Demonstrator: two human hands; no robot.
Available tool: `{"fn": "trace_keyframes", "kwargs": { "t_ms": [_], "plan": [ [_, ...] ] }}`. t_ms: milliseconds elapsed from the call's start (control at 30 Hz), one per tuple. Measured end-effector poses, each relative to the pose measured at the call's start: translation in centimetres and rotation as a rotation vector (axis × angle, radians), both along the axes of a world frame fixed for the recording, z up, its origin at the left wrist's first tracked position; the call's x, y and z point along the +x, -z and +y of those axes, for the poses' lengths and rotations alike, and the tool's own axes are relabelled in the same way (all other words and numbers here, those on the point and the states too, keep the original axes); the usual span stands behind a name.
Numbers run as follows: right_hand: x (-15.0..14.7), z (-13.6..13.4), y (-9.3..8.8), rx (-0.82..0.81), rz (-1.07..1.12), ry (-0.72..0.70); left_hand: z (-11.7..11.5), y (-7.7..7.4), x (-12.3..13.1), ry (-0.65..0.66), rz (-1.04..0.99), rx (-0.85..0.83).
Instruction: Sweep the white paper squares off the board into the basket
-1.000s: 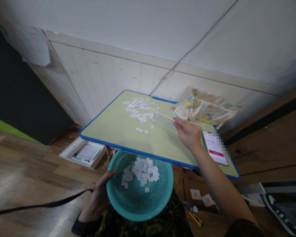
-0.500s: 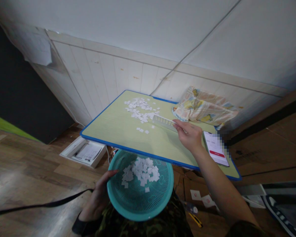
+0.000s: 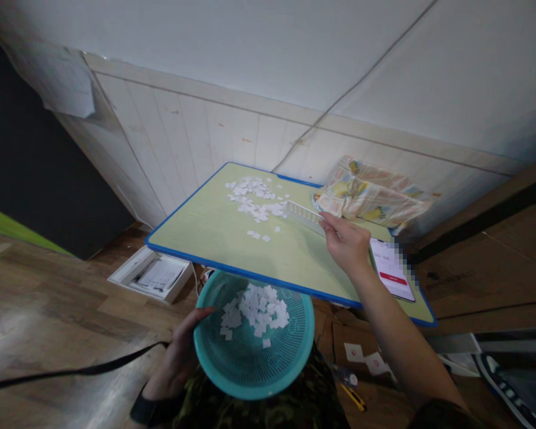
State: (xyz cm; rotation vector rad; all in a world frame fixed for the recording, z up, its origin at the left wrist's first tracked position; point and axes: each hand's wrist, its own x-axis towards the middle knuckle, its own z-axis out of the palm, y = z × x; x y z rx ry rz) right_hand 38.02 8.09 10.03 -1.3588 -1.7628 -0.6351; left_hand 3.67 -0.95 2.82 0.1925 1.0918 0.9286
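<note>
My left hand (image 3: pixel 183 336) grips the rim of a round turquoise plastic colander (image 3: pixel 250 381) at its left side. Inside it lies a heap of small white paper squares (image 3: pixel 259 305). Above the low table (image 3: pixel 201 229), my right hand (image 3: pixel 349 245) is closed on one end of a white slotted plastic strip (image 3: pixel 304 217), whose kind I cannot make out. The strip's far end reaches the right edge of a scattered pile of white paper squares (image 3: pixel 252 190) on the tabletop. A few loose squares (image 3: pixel 255 235) lie nearer me.
A phone (image 3: pixel 390 271) lies at the table's right side, with a patterned cloth (image 3: pixel 370 193) behind it. On the floor are an open white box (image 3: pixel 154 275) and a yellow cutter knife (image 3: pixel 354 398). A wall closes off the back.
My right hand has moved slightly to the right with the slotted strip, whose far end has drawn back from the pile. The left hand and colander look unmoved.
</note>
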Motion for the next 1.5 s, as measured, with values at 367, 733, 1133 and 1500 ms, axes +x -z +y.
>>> {"fn": "trace_keyframes", "kwargs": {
  "t_ms": [367, 733, 1133, 1500],
  "plan": [
    [-0.6, -0.7, -0.5, 0.049, 0.085, -0.131, 0.2, -0.3, 0.1, 0.014, -0.014, 0.014],
    [-0.5, -0.7, -0.5, 0.080, 0.107, -0.134, 0.1, 0.3, -0.1, 0.007, -0.035, 0.033],
    [-0.5, -0.3, -0.3, 0.130, 0.051, -0.139, 0.0, -0.4, 0.1, 0.000, -0.043, 0.025],
    [-0.7, -0.4, -0.3, 0.083, 0.045, -0.135, 0.0, -0.7, 0.3, -0.020, -0.020, 0.014]
  ]
}}
